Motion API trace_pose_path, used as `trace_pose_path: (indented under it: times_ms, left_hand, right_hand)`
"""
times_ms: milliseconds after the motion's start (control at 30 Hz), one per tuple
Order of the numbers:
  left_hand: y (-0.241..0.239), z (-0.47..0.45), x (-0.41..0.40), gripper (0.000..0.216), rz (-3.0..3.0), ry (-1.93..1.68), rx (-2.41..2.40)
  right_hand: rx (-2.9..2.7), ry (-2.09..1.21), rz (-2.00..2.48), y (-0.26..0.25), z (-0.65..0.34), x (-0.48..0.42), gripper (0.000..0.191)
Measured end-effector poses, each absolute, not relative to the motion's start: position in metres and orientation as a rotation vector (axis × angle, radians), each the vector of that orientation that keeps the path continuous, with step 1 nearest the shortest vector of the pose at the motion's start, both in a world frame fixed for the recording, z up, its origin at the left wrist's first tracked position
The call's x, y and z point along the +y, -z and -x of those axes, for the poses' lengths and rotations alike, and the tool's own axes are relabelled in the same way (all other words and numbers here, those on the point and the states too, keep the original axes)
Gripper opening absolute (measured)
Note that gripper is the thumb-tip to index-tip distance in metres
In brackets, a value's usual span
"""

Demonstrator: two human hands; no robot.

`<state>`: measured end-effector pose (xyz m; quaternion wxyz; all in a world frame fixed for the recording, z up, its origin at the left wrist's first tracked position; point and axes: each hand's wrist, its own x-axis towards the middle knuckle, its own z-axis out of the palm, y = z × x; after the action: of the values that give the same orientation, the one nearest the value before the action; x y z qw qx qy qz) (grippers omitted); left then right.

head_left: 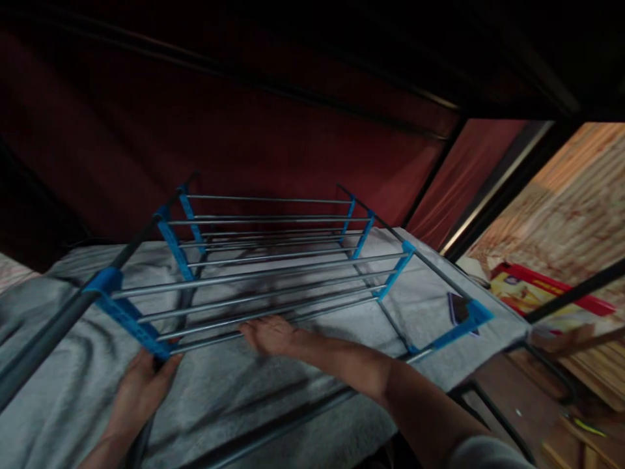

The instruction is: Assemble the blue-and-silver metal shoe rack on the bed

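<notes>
A rack (254, 276) of grey metal tubes and blue plastic brackets stands on a grey blanket (219, 397). My left hand (141, 387) is closed around the lower end of the near-left blue bracket (129, 319), with some fingers hidden behind it. To its right, my right hand (268, 333) wraps over a lower crossbar tube (209, 340), its fingertips out of sight. Further brackets line both sides of the rack. At the near right, one blue bracket (463, 326) has a short piece of tube at its lower part, partly behind my right forearm.
Dark red fabric (273, 143) hangs behind the rack, framed by dark bars. A flat dark object (459, 309) lies on the blanket at right. Beyond the edge are a red and yellow box (532, 293), wooden slats (596, 371) and a brick wall (576, 189).
</notes>
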<state>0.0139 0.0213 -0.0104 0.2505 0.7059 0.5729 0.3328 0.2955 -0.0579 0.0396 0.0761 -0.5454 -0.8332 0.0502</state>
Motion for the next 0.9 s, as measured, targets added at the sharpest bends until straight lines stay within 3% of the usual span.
trace_pose_path:
  times_ms: [333,533,700,900]
  left_hand:
    - [0.004,-0.015,0.021,0.042,-1.964,-0.855,1.576]
    - [0.007,-0.015,0.021,0.036,-1.955,-0.947,1.508]
    - [0.001,-0.016,0.018,0.037,-1.940,-0.921,1.507]
    - [-0.010,-0.018,0.014,0.046,-1.964,-0.921,1.474]
  right_hand:
    - [-2.651,-0.095,1.486,-0.030,-0.304,-0.050,0.028]
    - [-2.625,-0.188,1.459,-0.050,-0.309,-0.063,0.036]
    - [-2.455,-0.381,1.470,-0.104,-0.319,-0.123,0.033]
    - [-1.742,-0.710,1.364,-0.219,-0.330,-0.272,0.035]
